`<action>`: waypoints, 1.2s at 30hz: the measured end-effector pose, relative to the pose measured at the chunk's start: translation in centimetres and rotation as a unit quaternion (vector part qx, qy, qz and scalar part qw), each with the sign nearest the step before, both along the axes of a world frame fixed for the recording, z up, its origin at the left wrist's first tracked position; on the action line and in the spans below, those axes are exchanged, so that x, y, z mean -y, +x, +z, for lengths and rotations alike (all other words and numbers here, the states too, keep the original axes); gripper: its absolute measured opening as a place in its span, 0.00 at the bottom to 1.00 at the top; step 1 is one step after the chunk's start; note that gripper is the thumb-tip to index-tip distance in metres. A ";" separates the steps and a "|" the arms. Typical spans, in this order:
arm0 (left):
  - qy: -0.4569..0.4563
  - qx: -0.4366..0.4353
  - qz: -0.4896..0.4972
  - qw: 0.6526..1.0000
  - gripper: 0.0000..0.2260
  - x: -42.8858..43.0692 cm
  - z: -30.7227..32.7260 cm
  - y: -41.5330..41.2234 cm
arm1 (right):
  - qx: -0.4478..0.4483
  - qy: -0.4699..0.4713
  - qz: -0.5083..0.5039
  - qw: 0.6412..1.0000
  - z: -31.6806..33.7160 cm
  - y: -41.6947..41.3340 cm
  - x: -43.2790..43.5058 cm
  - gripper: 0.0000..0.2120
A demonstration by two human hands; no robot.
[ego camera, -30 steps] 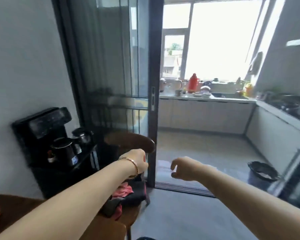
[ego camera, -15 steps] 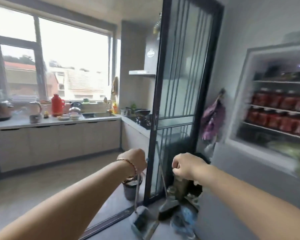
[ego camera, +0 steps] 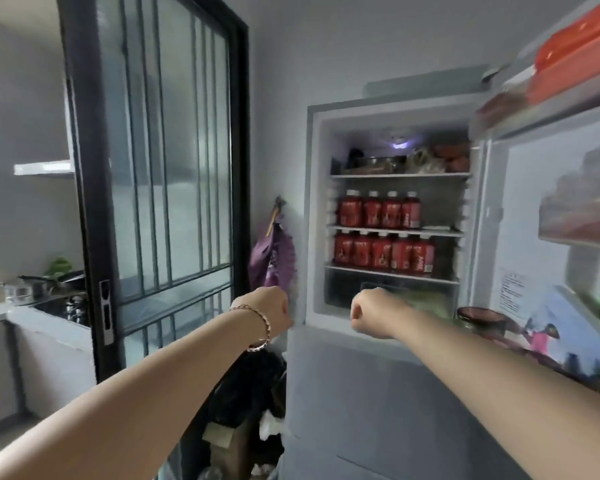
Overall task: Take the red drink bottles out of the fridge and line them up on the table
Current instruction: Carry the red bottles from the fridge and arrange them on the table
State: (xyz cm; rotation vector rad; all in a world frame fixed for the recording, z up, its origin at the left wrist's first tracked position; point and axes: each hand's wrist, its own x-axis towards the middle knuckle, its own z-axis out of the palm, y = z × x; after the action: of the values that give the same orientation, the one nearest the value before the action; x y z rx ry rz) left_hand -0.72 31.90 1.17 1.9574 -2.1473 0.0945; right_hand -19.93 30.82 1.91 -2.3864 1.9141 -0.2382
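The grey fridge (ego camera: 368, 386) stands ahead with its upper door (ego camera: 548, 216) swung open to the right. Several red drink bottles (ego camera: 378, 209) with white caps line the second shelf, and another row of red bottles (ego camera: 383, 251) fills the shelf below. My left hand (ego camera: 267, 311), a bracelet on its wrist, is held out in front of the fridge's left edge with fingers curled and nothing in it. My right hand (ego camera: 369, 311) is a fist below the bottle shelves, also holding nothing. Both hands are well short of the bottles.
A black-framed glass sliding door (ego camera: 153, 188) stands on the left, with a kitchen counter and pans (ego camera: 49, 282) behind it. A purple bag (ego camera: 274, 258) hangs beside the fridge. Dark bags and clutter (ego camera: 246, 403) lie on the floor below. A jar (ego camera: 480, 318) sits in the door shelf.
My view has swung right, from the kitchen doorway to the open fridge, which now sits straight ahead. Both arms stay outstretched with curled fingers.
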 end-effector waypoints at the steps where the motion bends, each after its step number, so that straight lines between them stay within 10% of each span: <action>1: -0.007 0.004 -0.017 1.000 0.08 2.8 0.7 -0.5 | 0.007 -0.004 -0.017 1.000 0.8 -0.7 2.0 0.09; 14: -0.086 0.019 -0.149 0.985 0.07 32.7 5.9 -13.1 | -0.017 -0.120 -0.211 0.970 6.3 -12.1 26.3 0.08; 22: -0.205 -0.146 -0.132 0.959 0.15 48.1 8.9 -19.7 | 0.012 -0.244 -0.217 0.945 9.2 -18.4 42.5 0.11; 36: -0.197 -0.233 -0.076 0.949 0.25 64.3 9.5 -22.4 | 0.156 -0.179 -0.349 0.907 12.5 -20.2 62.0 0.52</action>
State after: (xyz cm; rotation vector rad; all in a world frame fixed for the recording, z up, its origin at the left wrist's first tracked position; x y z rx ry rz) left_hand -23.14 -32.36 10.70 1.4160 -1.7917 0.0263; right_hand -40.13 -31.19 14.38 -1.5495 2.6258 -1.0167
